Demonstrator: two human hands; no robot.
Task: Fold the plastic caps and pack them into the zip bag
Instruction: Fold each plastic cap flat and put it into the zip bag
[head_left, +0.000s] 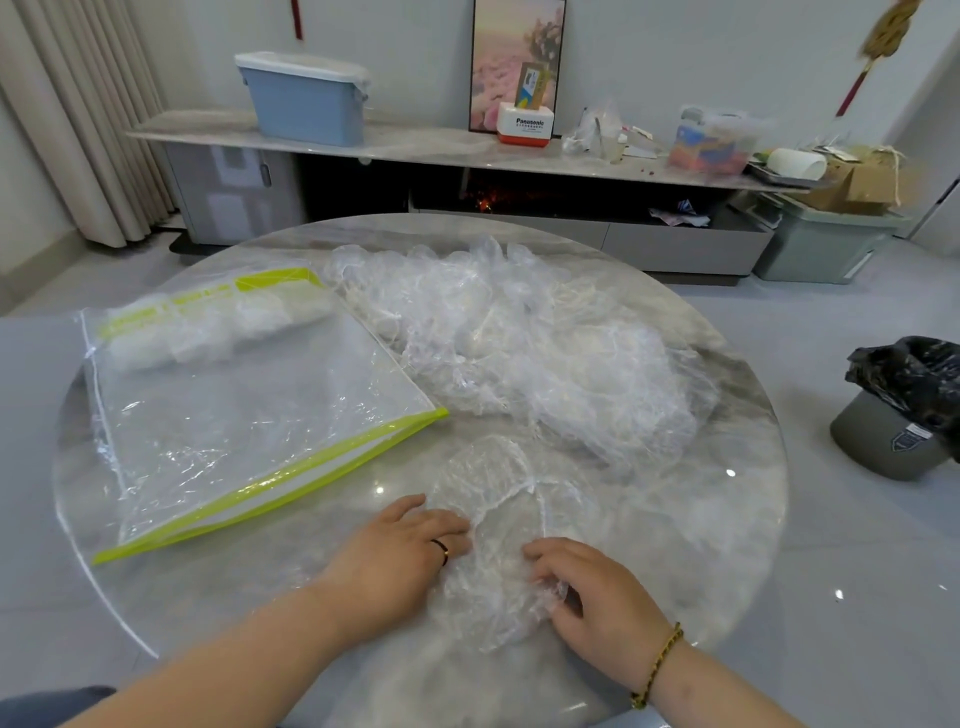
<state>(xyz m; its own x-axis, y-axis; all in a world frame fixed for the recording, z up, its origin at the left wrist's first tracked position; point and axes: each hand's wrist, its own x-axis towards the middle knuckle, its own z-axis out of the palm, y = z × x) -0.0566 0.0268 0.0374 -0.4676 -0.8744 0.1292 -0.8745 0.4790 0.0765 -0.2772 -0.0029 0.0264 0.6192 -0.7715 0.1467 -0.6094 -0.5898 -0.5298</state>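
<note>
One clear plastic cap (498, 499) lies spread on the round marble table (727, 545) in front of me. My left hand (400, 556) rests flat on the cap's left edge, fingers fairly straight. My right hand (592, 592) curls its fingers around the cap's crumpled near edge. A large pile of loose clear caps (524, 343) sits behind it, in the middle of the table. A clear zip bag (234, 410) with a lime-green zip strip lies at the left, with folded caps (208, 327) inside at its far end.
A grey bin lined with a black bag (904, 405) stands on the floor to the right. Behind the table runs a low TV cabinet (415, 150) holding a blue box, a picture frame and clutter. A curtain hangs at far left.
</note>
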